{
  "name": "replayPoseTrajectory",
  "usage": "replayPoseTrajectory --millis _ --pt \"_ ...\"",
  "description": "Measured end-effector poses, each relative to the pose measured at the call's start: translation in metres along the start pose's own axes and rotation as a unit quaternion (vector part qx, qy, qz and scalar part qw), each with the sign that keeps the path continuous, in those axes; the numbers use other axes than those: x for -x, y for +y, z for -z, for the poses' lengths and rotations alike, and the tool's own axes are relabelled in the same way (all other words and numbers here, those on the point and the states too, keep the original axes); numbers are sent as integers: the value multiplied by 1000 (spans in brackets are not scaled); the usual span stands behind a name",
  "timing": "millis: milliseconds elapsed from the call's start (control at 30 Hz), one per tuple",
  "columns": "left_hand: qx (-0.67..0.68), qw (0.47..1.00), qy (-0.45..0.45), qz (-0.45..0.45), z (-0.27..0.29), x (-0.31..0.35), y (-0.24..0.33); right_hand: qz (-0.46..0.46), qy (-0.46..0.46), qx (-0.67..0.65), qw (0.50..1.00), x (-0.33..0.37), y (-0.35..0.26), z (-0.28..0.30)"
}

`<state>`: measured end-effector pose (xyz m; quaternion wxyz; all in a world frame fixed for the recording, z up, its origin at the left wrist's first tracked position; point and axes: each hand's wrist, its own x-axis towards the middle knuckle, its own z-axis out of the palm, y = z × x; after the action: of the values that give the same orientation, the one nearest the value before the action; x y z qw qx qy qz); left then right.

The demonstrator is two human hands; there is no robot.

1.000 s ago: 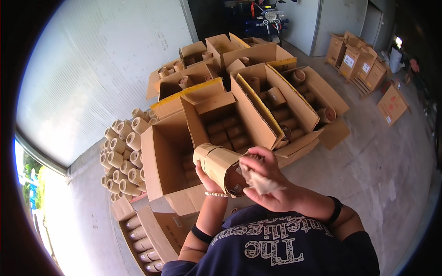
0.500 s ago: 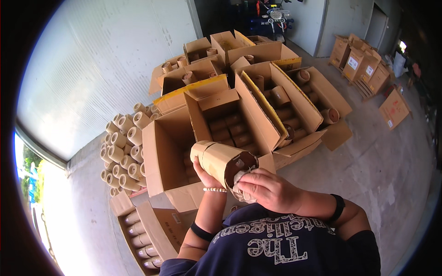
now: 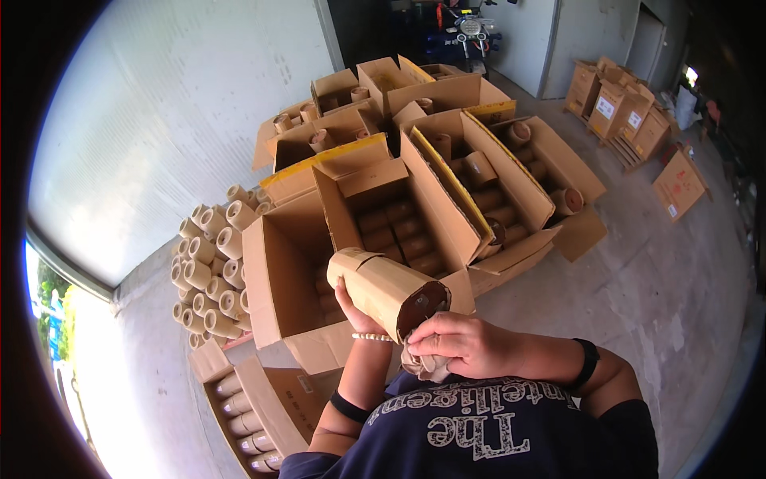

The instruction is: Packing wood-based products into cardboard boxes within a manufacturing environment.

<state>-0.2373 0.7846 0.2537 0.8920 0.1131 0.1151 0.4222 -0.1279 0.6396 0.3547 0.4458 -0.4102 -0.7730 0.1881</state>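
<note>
My left hand (image 3: 357, 311) grips a cylinder wrapped in brown paper (image 3: 377, 283) from its left underside. The cylinder lies tilted in front of my chest, its dark reddish-brown end (image 3: 423, 307) facing me and a small pale spot showing on it. Just below that end, my right hand (image 3: 463, 345) pinches a crumpled piece of brown paper (image 3: 426, 364). Whether this paper is still joined to the wrapping I cannot tell. Beyond the cylinder stands an open carton (image 3: 267, 279) with similar cylinders inside, partly hidden.
More open cartons (image 3: 511, 168) with brown cylinders fill the floor ahead. Hollow tan cylinders (image 3: 209, 275) are piled at the left. A long carton of wrapped cylinders (image 3: 275, 403) lies lower left. Boxes on a pallet (image 3: 614, 108) and a motorbike (image 3: 472, 32) stand farther back.
My right hand has moved slightly down with the crumpled paper, uncovering more of the cylinder's dark end. My left hand keeps its hold on the cylinder.
</note>
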Motion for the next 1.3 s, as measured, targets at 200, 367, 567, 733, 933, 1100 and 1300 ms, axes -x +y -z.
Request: replayPoseTrajectory --millis 200,367,567,733,933,1100,1300 --pt "-10 1000 10 -27 1 -2 1 -17 144 160 976 -10 1 20" --pt "-3 1000 -2 -14 5 -3 -2 -17 21 74 997 8 5 4" --pt "-13 1000 15 -20 0 2 -1 -52 99 89 990 2 -3 21" --pt "-25 999 26 -33 0 2 -4 -50 53 77 994 14 4 3" --pt "-25 999 18 -22 -9 8 -5 -41 122 92 987 11 0 19" --pt "-14 1000 17 -11 -1 6 -9 -45 43 26 998 23 7 6" --pt "2 998 58 -33 8 12 -6 -254 229 -288 894 58 23 38"
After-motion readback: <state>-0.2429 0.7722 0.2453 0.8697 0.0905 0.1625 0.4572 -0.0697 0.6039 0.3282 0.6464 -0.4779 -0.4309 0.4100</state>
